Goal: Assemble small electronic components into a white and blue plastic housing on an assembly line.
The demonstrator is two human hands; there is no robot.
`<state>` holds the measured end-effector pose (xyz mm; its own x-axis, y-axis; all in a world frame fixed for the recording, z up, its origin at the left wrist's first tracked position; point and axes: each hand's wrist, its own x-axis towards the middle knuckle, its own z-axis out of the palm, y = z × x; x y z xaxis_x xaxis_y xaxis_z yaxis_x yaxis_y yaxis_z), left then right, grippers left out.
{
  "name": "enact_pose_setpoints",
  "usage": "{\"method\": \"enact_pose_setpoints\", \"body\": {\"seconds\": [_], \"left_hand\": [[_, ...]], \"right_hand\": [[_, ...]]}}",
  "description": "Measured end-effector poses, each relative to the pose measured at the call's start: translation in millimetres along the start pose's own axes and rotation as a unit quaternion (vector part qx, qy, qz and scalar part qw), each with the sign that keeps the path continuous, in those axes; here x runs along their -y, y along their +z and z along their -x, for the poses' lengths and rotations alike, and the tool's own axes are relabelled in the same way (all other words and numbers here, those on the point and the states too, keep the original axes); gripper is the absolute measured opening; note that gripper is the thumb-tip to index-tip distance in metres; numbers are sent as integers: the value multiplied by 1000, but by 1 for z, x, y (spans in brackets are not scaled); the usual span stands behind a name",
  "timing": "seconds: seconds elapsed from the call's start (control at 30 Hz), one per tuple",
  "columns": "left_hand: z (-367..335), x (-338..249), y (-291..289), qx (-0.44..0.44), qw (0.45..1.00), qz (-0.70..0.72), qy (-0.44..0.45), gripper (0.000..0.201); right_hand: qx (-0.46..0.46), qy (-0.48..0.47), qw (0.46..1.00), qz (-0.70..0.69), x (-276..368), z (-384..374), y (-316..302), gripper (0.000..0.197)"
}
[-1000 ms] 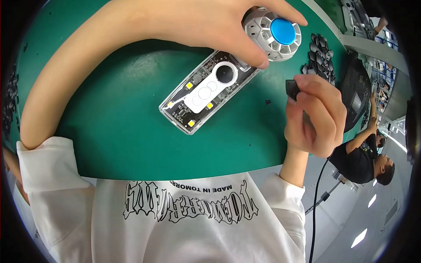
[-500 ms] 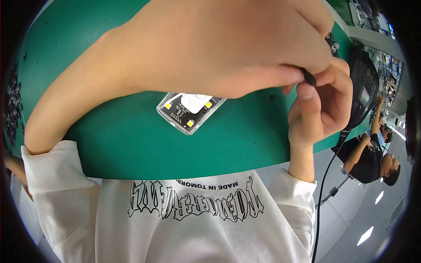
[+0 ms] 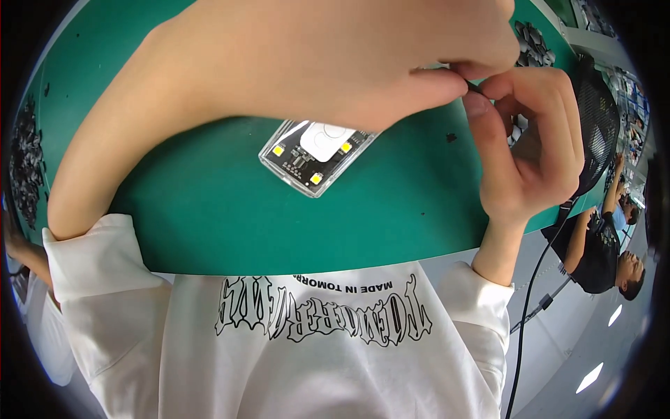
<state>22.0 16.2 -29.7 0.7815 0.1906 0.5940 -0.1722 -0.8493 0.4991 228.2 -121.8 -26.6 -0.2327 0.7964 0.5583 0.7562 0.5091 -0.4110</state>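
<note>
My left hand (image 3: 342,59) reaches across the upper middle, large in view, its thumb and fingertips closed on a small dark piece (image 3: 474,87). From the other side, the thumb and index finger of my right hand (image 3: 541,140) pinch the same piece. Fingers cover most of it, so its kind cannot be made out. Below my left hand, a clear-cased device (image 3: 300,159) lies on the green table (image 3: 307,234). Inside are a black circuit board, a white rounded part and small yellow squares. My left hand hides its far end.
Many small black pieces (image 3: 26,164) are heaped at the far left edge. Another pile of dark pieces (image 3: 534,47) lies beyond my right hand. A black mesh object (image 3: 598,129) stands at the right edge, with a black cable (image 3: 528,293) hanging down. A person (image 3: 593,255) is farther right.
The whole view has shifted slightly. Both hands stay together on the dark piece, which shows less between the fingertips. More of the pile beyond my right hand is visible.
</note>
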Motion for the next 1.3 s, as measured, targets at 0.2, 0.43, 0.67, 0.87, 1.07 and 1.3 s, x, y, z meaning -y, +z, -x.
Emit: {"method": "enact_pose_setpoints", "body": {"seconds": [0.2, 0.43, 0.67, 0.87, 1.07, 1.3], "left_hand": [[5, 20, -3, -6, 1000, -8, -9, 62], [-10, 6, 2, 47, 974, 94, -202, 61], [-4, 14, 1, 36, 987, 60, -145, 60], [-5, 10, -1, 30, 975, 105, -193, 65], [-9, 6, -3, 67, 966, 126, -214, 66], [-7, 7, 0, 57, 970, 97, -217, 65]], "right_hand": [[-17, 122, 987, -105, 3, -3, 5, 17], [-22, 55, 998, 28, -7, 5, 19, 18], [-59, 23, 996, 64, 0, 8, 29, 22], [-9, -17, 986, 164, 10, 0, 28, 23], [-68, -40, 996, 51, -2, 8, 29, 20], [-88, -34, 993, 67, -3, 8, 34, 18]]}}
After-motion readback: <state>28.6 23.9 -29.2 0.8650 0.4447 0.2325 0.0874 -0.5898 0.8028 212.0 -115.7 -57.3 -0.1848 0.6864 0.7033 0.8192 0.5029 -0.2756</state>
